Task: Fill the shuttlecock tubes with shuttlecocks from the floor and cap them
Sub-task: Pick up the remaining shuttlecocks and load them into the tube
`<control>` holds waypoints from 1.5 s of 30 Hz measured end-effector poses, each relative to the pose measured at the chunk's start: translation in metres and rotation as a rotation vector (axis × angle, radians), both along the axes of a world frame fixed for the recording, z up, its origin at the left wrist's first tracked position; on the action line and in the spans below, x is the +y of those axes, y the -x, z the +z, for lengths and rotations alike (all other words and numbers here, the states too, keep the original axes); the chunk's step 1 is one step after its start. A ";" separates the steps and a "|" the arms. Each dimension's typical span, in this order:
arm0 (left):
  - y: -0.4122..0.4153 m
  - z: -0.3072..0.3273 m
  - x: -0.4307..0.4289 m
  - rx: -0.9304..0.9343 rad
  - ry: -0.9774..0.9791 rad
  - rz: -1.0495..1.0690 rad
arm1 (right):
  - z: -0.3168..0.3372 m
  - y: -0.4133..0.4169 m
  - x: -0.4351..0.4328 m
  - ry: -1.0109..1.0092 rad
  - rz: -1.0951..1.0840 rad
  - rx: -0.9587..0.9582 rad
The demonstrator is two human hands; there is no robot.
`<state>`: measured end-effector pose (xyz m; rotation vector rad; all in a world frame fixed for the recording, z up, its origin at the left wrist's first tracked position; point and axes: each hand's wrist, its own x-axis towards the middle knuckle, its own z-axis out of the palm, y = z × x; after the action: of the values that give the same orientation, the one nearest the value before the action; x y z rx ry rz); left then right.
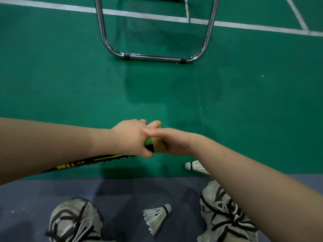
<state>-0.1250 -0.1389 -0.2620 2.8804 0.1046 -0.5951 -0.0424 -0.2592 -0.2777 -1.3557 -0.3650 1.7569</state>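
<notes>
Two hands meet just below the middle of the view, both closed on one shuttlecock tube (97, 160). The left hand (132, 137) wraps its fingers and thumb firmly round the black tube near its end, where a green band shows. The right hand (173, 142) closes over the tan end piece (158, 143) from the three o'clock side, thumb lying along the top. Whether that piece is fully seated cannot be told. The tube runs from the hands toward eight o'clock, passing under the left forearm, yellow lettering along its side, held above the floor. At six o'clock from the hands a shuttlecock (157, 218) lies on its side on the grey-blue strip (122, 193), between the left shoe (75, 222) and the right shoe (222, 215), cork pointing toward two o'clock. A second shuttlecock (194, 166) lies at four o'clock from the hands on the green court mat (70, 75), its cork toward nine o'clock and its feathers partly hidden by the right forearm. At twelve o'clock the chrome chair frame (153, 57) rests on the mat, with white court lines (139, 14) beyond it.
</notes>
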 end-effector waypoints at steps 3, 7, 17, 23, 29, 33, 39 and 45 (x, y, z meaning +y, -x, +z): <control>-0.005 0.000 -0.007 -0.014 -0.009 -0.027 | -0.001 -0.005 -0.007 -0.029 -0.024 0.014; -0.021 0.000 -0.010 -0.034 -0.073 -0.021 | -0.010 -0.026 -0.023 0.180 -0.638 -0.302; -0.033 -0.006 -0.031 0.007 -0.155 -0.138 | -0.048 -0.042 -0.111 0.936 0.066 -1.032; -0.036 -0.006 -0.044 0.046 -0.166 -0.173 | -0.058 -0.046 -0.126 1.055 0.060 -0.817; -0.030 -0.007 -0.044 0.066 -0.145 -0.168 | -0.039 -0.057 -0.113 0.442 -0.685 -0.859; -0.024 -0.007 -0.024 0.084 -0.074 -0.053 | -0.008 -0.051 -0.082 0.042 -0.831 -0.794; -0.023 -0.005 -0.014 0.078 -0.013 0.034 | -0.005 -0.016 -0.045 0.055 -0.555 -0.594; -0.015 0.002 -0.006 0.065 -0.036 0.048 | 0.001 -0.013 -0.031 0.131 -0.200 -0.126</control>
<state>-0.1102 -0.1448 -0.2602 2.8845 0.1955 -0.6850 -0.0297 -0.2901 -0.2765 -1.5452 -0.1779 1.5574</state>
